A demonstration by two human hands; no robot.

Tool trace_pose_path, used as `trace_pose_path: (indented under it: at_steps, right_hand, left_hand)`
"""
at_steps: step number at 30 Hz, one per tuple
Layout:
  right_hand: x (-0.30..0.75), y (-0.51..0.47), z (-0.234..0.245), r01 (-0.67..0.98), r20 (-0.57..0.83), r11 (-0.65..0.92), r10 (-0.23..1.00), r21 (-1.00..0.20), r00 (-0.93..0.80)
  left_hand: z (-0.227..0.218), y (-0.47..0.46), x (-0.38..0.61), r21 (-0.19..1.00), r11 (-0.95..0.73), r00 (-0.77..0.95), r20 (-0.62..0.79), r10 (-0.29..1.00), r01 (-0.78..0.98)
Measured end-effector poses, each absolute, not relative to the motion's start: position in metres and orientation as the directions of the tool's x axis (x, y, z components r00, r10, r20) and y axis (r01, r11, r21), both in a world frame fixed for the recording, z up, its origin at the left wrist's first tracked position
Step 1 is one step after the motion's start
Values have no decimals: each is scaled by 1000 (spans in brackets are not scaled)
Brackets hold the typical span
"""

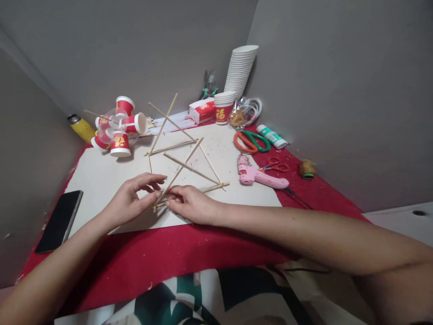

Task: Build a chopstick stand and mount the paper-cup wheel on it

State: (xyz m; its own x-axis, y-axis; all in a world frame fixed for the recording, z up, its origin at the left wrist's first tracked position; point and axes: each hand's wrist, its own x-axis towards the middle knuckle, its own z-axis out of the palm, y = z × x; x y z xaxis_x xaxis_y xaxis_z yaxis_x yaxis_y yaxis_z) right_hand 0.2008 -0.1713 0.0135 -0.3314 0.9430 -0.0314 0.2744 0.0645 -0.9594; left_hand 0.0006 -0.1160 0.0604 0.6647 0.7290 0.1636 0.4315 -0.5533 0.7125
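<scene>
A frame of thin wooden sticks [172, 147] stands on a white board [101, 176], with crossed pairs of sticks rising at its near and far ends. Several of its corners look tied with yellowish bands. My right hand [194, 204] pinches the near bottom stick [213, 187] close to the front left corner. Around the same corner, my left hand [130, 198] has its fingers apart, with the thumb by the foot of a slanted stick [184, 165]. Part of the near bottom stick is hidden behind my right hand.
Right of the board lie a pink glue gun [262, 177], scissors [275, 165] and a thread spool [307, 169]. Paper cups [224, 108] stand at the back. A wheel of red cups [121, 143] sits back left, a phone [60, 221] front left. Walls enclose the table.
</scene>
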Motion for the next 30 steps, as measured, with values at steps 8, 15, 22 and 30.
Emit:
trace_pose_path:
  at_steps: [8,15,22,30]
  right_hand:
    - [274,-221,42,357,-1,310,753,-881,-658]
    - [353,-235,48,549,122,280,944,-788,-307]
    - [372,-221,45,712,278,345,936,-612,-215]
    - [394,-199,70,755,374,394,903,-525,-211]
  left_hand:
    - [55,-97,17,900,-311,695,12,719,306]
    - [50,-80,23,937,-108,592,-119,797,333]
    - [49,-57,56,927,-104,621,-155,769,361]
    - [54,-39,76,943,-36,564,-167,808,331]
